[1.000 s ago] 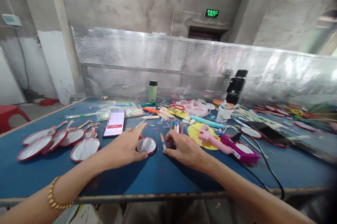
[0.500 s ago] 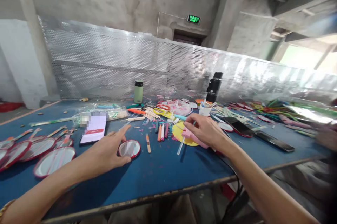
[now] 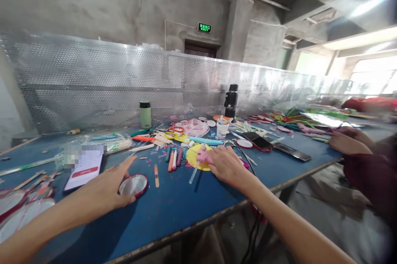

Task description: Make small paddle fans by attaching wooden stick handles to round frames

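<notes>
My left hand (image 3: 107, 185) is at the left with thumb and index finger spread apart. Between them lies a small round red-rimmed disc (image 3: 134, 184) with a pale, shiny face; my thumb is by its near edge. My right hand (image 3: 228, 165) is closed over a pink glue gun (image 3: 204, 155), hiding its handle. A clear glue stick (image 3: 194, 173) juts from the gun toward me. Under the gun is a yellow round sheet (image 3: 191, 156). A craft stick with coloured bands (image 3: 156, 175) and several crayon-like sticks (image 3: 174, 160) lie between my hands.
A phone (image 3: 85, 169) leans at left, near more red-rimmed discs (image 3: 27, 216). At the back stand a green bottle (image 3: 145, 116) and a black flask (image 3: 231, 101). Two dark phones (image 3: 293, 152) lie right. Another person's hand (image 3: 349, 142) is at far right.
The view has swung right, bringing another person's hands and sleeve into sight. My right hand has come down onto the glue gun. My left hand stays around the disc.
</notes>
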`<state>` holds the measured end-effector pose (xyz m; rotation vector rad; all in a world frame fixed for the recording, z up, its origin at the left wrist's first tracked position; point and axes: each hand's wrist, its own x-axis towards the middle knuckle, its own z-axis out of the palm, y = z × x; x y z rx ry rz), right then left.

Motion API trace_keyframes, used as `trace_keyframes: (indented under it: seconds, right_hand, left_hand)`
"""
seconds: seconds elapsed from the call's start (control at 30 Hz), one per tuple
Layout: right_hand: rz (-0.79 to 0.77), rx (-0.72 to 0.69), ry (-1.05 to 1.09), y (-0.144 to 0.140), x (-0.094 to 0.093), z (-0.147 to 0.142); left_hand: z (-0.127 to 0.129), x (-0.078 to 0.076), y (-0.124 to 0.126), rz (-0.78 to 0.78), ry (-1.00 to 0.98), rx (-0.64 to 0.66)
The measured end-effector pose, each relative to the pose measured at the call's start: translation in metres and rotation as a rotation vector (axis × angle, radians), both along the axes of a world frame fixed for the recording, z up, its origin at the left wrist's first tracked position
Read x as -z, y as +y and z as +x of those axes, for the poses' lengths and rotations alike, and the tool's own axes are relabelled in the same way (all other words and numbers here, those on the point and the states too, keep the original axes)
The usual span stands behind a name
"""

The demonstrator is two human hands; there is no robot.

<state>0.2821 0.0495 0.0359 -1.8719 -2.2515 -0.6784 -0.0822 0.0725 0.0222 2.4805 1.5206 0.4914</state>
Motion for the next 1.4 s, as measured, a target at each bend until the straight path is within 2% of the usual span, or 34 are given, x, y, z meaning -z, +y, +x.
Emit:
trace_keyframes:
  seconds: [0.1,0.3,0.5,0.53,0.6,0.7,0.77,0.9,0.97,1.1,1.17,1.4]
  right_hand:
    - [0.024,0.003,-0.027,0.009,0.009,-0.002]
    - [0.043,-0.027,-0.034,0.021,0.015,0.006]
    - [0.109,-0.084,0.055,0.01,-0.008,0.01]
    - [0.129,-0.119,0.106,0.006,-0.013,0.01]
    - [0.151,-0.249,0.376,-0.002,-0.024,0.008]
    - [0.046,-0.277,0.695,-0.014,-0.036,0.002]
    - [-0.078,-0.277,0.863,-0.019,-0.039,-0.004]
    - [-0.316,-0.302,1.088,-0.019,-0.038,-0.022]
    - [-0.416,-0.276,1.125,-0.016,-0.036,-0.032]
    - [-0.61,-0.466,1.115,-0.004,-0.034,-0.046]
    - [-0.683,-0.516,1.095,0.002,-0.033,-0.051]
    - [-0.754,-0.417,1.1,0.019,-0.019,-0.047]
  left_hand:
    - [0.004,-0.007,-0.002,-0.068,0.094,-0.028]
    - [0.013,-0.016,-0.009,-0.081,0.059,-0.041]
    - [0.01,-0.012,-0.009,-0.062,0.02,-0.003]
    - [0.009,-0.01,-0.008,-0.046,0.018,0.009]
    - [0.008,-0.008,-0.006,-0.015,0.014,0.034]
    - [0.007,-0.006,-0.005,0.017,0.018,0.053]
    - [0.008,-0.006,-0.005,0.032,0.023,0.058]
    - [0.007,-0.005,-0.005,0.04,0.024,0.055]
    - [0.007,-0.003,-0.004,0.042,0.025,0.049]
    - [0.007,0.001,-0.003,0.045,-0.006,0.033]
    - [0.009,0.003,-0.005,0.039,-0.045,0.026]
    - [0.016,0.007,-0.011,0.044,-0.061,-0.039]
